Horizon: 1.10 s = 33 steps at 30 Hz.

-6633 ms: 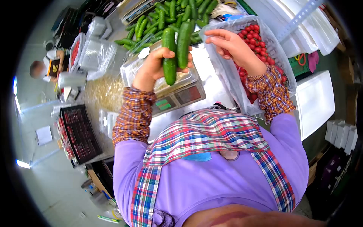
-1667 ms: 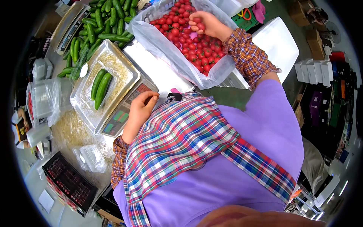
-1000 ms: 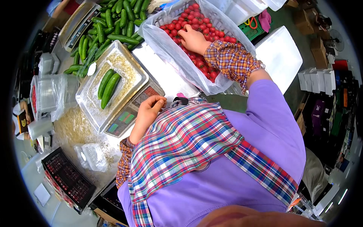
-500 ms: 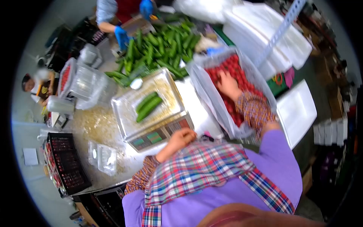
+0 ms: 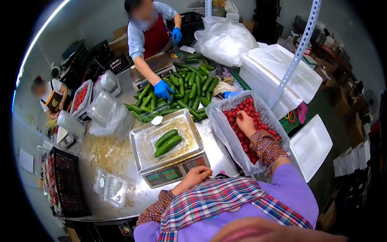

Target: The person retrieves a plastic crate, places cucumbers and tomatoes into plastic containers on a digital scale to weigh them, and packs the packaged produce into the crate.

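**Weighing Counter: Right Hand in Tomato Box, Two Cucumbers on Scale**

Right hand (image 5: pixel 246 122): lowered into the lined box (image 5: pixel 224 139), fingers bent among tomatoes (image 5: pixel 258 114); grip on any one, cannot tell. Left hand (image 5: pixel 197 174): just beside the scale front, near the counter's near edge, fingers curled in against the thumb.

Counter (image 5: pixel 141 196): bare metal, with a yellowish patch left of the scale (image 5: pixel 156 178). On the scale tray: two cucumbers (image 5: pixel 168 146), side by side, slanted. At the right edge: the tomato box. Toward the far edge: cucumber pile (image 5: pixel 193 86), touched by a co-worker's blue glove (image 5: pixel 163 89); beside it, a second scale (image 5: pixel 139 83). At the left edge: clear tubs (image 5: pixel 104 108). At the near left corner: black crate (image 5: pixel 69 181), with clear packs (image 5: pixel 111 188) to its right.

Room: grey walls, light strip (image 5: pixel 37 41) at upper left, second person (image 5: pixel 55 93) beyond the left edge. To the right: foam box (image 5: pixel 262 85), perforated post (image 5: pixel 296 56), foam lid (image 5: pixel 311 147), green floor, stacked cartons (image 5: pixel 351 160).
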Motion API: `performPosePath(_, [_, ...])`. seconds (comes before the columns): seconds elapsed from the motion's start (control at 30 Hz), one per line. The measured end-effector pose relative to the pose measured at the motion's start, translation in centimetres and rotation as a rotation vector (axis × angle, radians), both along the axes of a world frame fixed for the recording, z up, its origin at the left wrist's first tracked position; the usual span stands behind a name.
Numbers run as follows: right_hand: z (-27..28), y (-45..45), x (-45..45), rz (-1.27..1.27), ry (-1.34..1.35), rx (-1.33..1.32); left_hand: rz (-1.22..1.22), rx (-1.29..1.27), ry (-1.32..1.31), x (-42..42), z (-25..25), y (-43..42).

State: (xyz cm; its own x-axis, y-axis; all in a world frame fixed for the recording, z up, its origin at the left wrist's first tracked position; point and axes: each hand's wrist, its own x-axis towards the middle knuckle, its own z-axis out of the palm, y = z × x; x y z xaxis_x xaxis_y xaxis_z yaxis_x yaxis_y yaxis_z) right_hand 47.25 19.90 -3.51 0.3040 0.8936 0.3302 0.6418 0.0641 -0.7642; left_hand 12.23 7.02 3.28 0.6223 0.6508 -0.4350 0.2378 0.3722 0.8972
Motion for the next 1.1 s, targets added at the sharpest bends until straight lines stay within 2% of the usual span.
performPosePath(0.03, [1.4, 0.0, -0.1, -0.014, 0.275, -0.071, -0.028, -0.013, 0.008, -0.5, 0.1, 0.2])
performPosePath(0.07, [3.0, -0.2, -0.3, -0.026, 0.55, -0.14, 0.042, -0.102, -0.055, -0.8, 0.6, 0.2])
performPosePath(0.1, [5.6, -0.9, -0.7, 0.065, 0.893, -0.083, 0.106, -0.189, -0.117, -0.9, 1.3, 0.2])
performPosePath(0.17, [11.9, -2.8, -2.7, 0.283, 1.067, -0.244, 0.163, -0.303, -0.225, -0.9, 1.8, 1.3])
performPosePath(0.2, [14.3, -3.7, -3.7, 0.39, 1.149, -0.324, 0.17, -0.395, -0.36, -0.7, 2.1, 1.8])
performPosePath(0.27, [16.6, -5.6, -7.1, 0.634, 0.905, -0.458, 0.186, -0.587, -0.624, 0.0, 2.6, 2.7])
performPosePath(0.33, [17.2, -7.3, -10.6, 0.854, 0.582, -0.671, 0.16, -0.746, -0.684, 1.2, 3.4, 3.6])
performPosePath(0.4, [16.6, -9.3, -13.3, 0.901, 0.208, -0.476, 0.124, -0.937, -0.775, 2.5, 5.5, 3.7])
performPosePath(0.43, [16.9, -9.5, -13.9, 0.897, 0.119, -0.442, 0.099, -0.94, -0.837, 2.4, 4.1, 3.6])
performPosePath(0.5, [17.1, -9.8, -14.8, 0.884, -0.054, -0.383, 0.185, -0.885, -0.773, 2.4, 3.0, 3.7])
performPosePath(0.57, [16.2, -9.8, -15.4, 0.877, 0.002, -0.087, 0.36, -0.81, -0.616, 3.1, 4.3, 3.1])
performPosePath(0.6, [15.8, -10.1, -15.6, 0.872, 0.028, 0.051, 0.348, -0.825, -0.637, 3.0, 3.6, 3.1])
performPosePath(0.63, [16.8, -10.3, -15.6, 0.896, 0.04, -0.001, 0.336, -0.84, -0.658, 2.3, 2.4, 3.6])
performPosePath(0.7, [15.4, -9.7, -16.2, 0.956, 0.01, 0.095, 0.348, -0.847, -0.668, 1.6, 1.8, 3.9])
performPosePath(0.73, [14.7, -9.6, -16.4, 0.996, -0.004, 0.142, 0.27, -0.818, -0.686, 1.5, 1.8, 4.1])
performPosePath(0.8, [14.2, -9.6, -16.3, 1.055, -0.031, 0.036, 0.429, -0.966, -0.669, 1.5, 0.9, 4.7])
performPosePath(0.83, [14.5, -10.0, -16.6, 1.028, 0.156, -0.017, 0.47, -0.987, -0.671, 1.2, 0.1, 4.4])
performPosePath(0.9, [12.9, -10.0, -17.1, 0.961, 0.209, 0.052, 0.517, -1.026, -0.693, 0.9, -0.8, 4.2])
performPosePath(0.93, [13.0, -10.4, -17.6, 0.878, 0.202, 0.17, 0.524, -1.042, -0.714, 0.9, -1.0, 4.1])
performPosePath(1.0, [12.8, -11.4, -18.1, 0.765, 0.362, -0.007, 0.368, -1.046, -0.902, 0.4, -3.0, 3.9])
performPosePath(1.07, [12.1, -11.5, -18.5, 0.786, 0.47, 0.053, 0.38, -0.979, -0.903, 0.8, 0.2, 3.3])
performPosePath(1.1, [12.0, -11.6, -18.4, 0.794, 0.515, 0.042, 0.355, -1.033, -0.967, 0.6, -0.3, 3.2])
